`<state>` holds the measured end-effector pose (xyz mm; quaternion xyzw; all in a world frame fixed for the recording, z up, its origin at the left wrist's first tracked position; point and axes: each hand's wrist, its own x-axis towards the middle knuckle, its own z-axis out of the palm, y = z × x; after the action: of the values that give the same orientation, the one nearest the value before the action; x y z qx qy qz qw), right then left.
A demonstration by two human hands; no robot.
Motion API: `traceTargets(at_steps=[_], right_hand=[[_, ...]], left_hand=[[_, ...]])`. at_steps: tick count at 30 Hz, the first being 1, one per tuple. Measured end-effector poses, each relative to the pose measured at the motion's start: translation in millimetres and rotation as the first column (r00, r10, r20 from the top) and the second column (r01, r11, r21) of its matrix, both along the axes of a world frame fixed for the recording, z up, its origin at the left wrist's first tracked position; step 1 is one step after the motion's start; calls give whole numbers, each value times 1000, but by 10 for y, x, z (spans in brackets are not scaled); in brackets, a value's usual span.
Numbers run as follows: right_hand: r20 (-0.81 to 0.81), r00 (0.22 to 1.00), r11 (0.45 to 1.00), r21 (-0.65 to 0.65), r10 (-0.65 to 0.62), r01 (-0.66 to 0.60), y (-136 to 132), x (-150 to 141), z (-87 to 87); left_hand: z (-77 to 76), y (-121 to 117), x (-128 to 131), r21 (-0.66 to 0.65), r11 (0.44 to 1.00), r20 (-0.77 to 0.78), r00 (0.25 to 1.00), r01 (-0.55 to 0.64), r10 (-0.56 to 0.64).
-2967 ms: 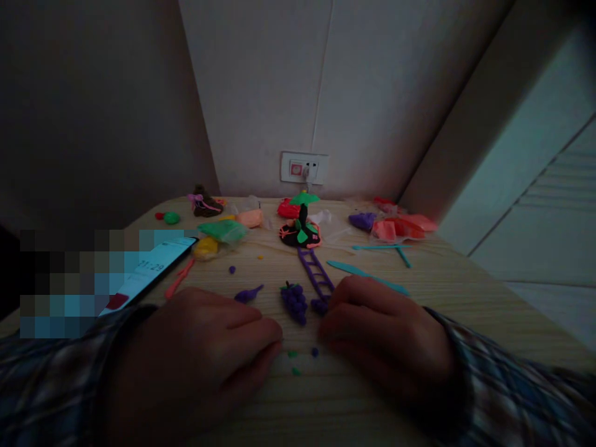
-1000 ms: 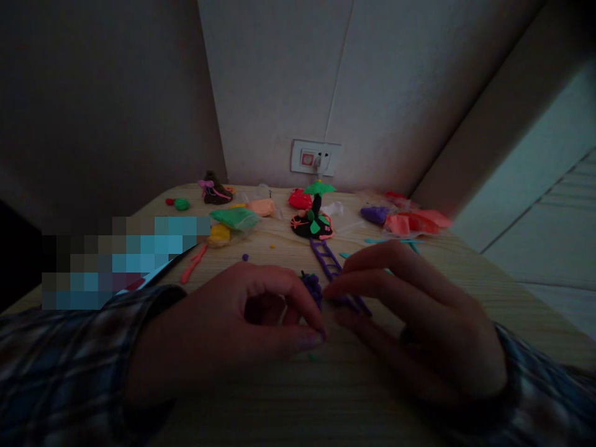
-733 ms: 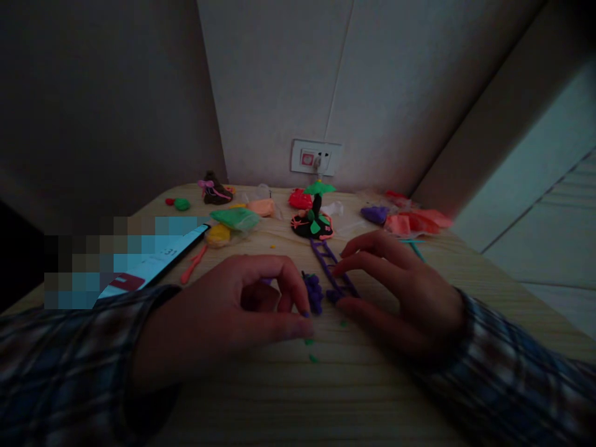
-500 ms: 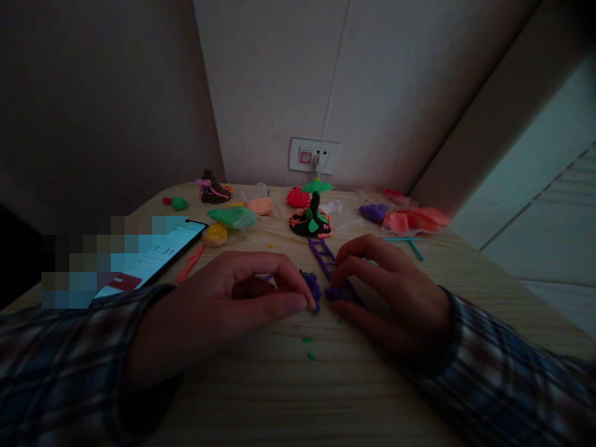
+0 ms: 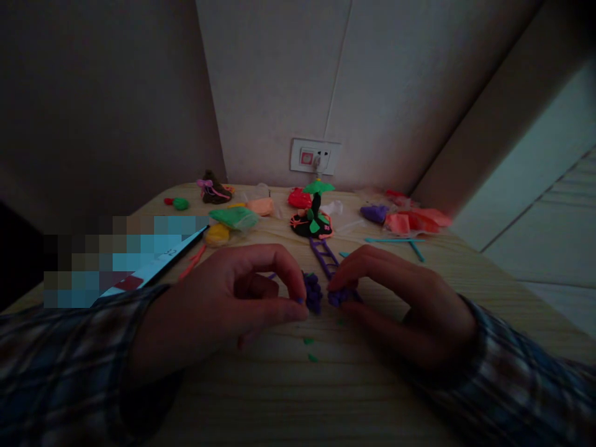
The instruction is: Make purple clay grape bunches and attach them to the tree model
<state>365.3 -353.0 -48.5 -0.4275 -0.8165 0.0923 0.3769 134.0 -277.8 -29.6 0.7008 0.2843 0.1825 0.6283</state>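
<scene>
My left hand (image 5: 228,298) is closed in a pinch, with a tiny bluish-purple bit of clay (image 5: 300,301) showing at its fingertips. Just beyond those fingertips lies a purple clay grape bunch (image 5: 313,293) with a dark green top. My right hand (image 5: 395,295) has thumb and fingers closed around a second purple clay cluster (image 5: 339,297) on the table. Behind it a purple clay ladder (image 5: 325,254) runs up to a black clay base (image 5: 300,226) with a green-topped tree (image 5: 318,187). The ladder's near end is partly hidden by my right hand.
A lit phone (image 5: 158,267) lies at the left. Bagged green clay (image 5: 233,216), yellow clay (image 5: 217,234) and red clay (image 5: 414,220) stand farther back, near a brown clay shoe (image 5: 215,188). Turquoise clay strips (image 5: 395,240) lie right; green scraps (image 5: 310,341) lie in front.
My right hand has shifted a little right, its fingers drawn closer together on the purple cluster. My left fingertips have drawn slightly back from the grape bunch, and the small bit now shows.
</scene>
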Motion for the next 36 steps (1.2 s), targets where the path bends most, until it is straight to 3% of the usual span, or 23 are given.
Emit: traceTargets(at_steps=[6, 12, 22, 31, 36], right_hand=[[151, 988, 1000, 24, -7, 3, -12, 15, -17], [156, 978, 991, -13, 137, -137, -24, 44, -27], [178, 955, 972, -35, 236, -234, -35, 21, -42], [162, 968, 981, -50, 191, -185, -70, 11, -46], [114, 989, 989, 102, 91, -103, -136, -95, 0]], left_hand=[[84, -12, 30, 1, 1000, -42, 999, -5, 5], [133, -32, 32, -1, 1000, -24, 999, -23, 23], [38, -3, 1, 22, 1000, -28, 1000, 7, -6], [90, -26, 33, 13, 1000, -65, 998, 16, -15], [172, -83, 79, 109, 993, -64, 998, 35, -29]])
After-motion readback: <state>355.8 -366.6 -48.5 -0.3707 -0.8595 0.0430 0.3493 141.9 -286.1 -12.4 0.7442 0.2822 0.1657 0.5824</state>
